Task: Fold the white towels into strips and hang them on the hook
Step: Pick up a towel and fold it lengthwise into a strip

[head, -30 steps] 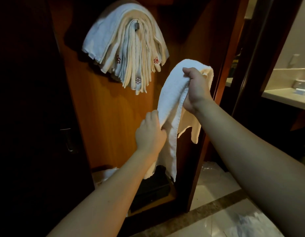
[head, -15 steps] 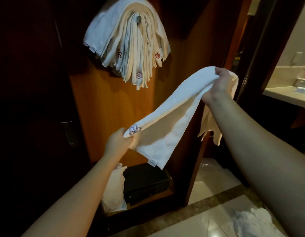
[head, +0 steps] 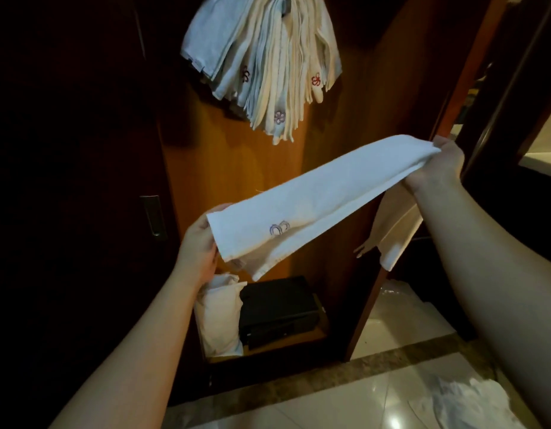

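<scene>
While the left hand (head: 198, 243) and right hand (head: 442, 164) are gripping the towel (head: 314, 199) ends, folding is proceeding; hanging on the twelve-o'clock hook (head: 287, 6) is coming next.

We find the scene dim, with the left third sunk in near-black shadow where we can make out almost nothing but a faint door handle (head: 153, 218). Light reaches in from the right, brightening the stretched white towel (head: 314, 196) and the forearms, and it throws a pale glare spot on the glossy floor (head: 394, 421). The hanging towels (head: 268, 66) look slightly soft, and we see straight lines bow toward the frame's edges.
</scene>
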Motion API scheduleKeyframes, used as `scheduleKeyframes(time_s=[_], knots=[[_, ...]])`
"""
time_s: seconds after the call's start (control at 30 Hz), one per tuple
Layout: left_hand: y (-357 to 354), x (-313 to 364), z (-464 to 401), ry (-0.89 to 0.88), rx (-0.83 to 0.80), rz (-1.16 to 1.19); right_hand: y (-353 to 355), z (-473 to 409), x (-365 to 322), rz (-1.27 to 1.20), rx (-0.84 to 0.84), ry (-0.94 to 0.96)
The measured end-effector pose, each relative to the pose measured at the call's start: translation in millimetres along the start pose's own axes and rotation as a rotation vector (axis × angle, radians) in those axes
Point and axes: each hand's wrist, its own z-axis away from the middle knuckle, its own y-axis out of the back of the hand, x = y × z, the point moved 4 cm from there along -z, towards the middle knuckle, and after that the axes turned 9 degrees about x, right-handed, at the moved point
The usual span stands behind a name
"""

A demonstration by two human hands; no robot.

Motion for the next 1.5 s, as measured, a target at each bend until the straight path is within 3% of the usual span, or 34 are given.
scheduleKeyframes(time_s=[0.27,0.43,0.6,0.77,0.87,1.0,1.17,1.27,1.33,1.43,1.5], knots=[[12.0,5.4,-5.4,0.001,-0.171,0.088,32.8,-28.6,22.6,0.099,0.048,-0.085],[20.2,-5.8,-2.8,0.070,-0.278,0.094,48.3,-36.4,38.4,0.202,-0.025,-0.151],[31.0,-22.9,-0.8,0.216,-0.086,0.054,51.9,-36.2,49.8,0.193,-0.092,-0.188],[26.7,-62.0,6.8,0.374,-0.130,0.134,34.5,-26.8,51.8,0.078,-0.121,-0.193],[23.6,-84.3,9.0,0.475,-0.060,0.130,17.7,-20.8,50.7,-0.004,-0.146,-0.200],[8.4,-105.4,8.1,0.531,0.007,-0.013,-11.3,-1.7,50.0,-0.055,-0.212,-0.205],[-14.7,-121.6,5.4,0.564,0.214,-0.287,-43.8,19.6,57.1,-0.004,-0.252,-0.116],[-33.9,-110.3,7.3,0.434,0.328,-0.409,-62.8,30.0,64.3,0.073,-0.273,-0.077],[-59.1,-89.3,13.8,0.324,0.268,-0.306,-75.5,35.5,69.4,0.149,-0.273,-0.045],[-110.0,-47.4,29.7,0.213,-0.027,0.021,-97.8,42.5,79.0,0.223,-0.301,-0.018],[-143.1,-23.5,32.1,0.122,-0.228,0.035,-113.1,47.5,83.9,0.265,-0.336,0.006]])
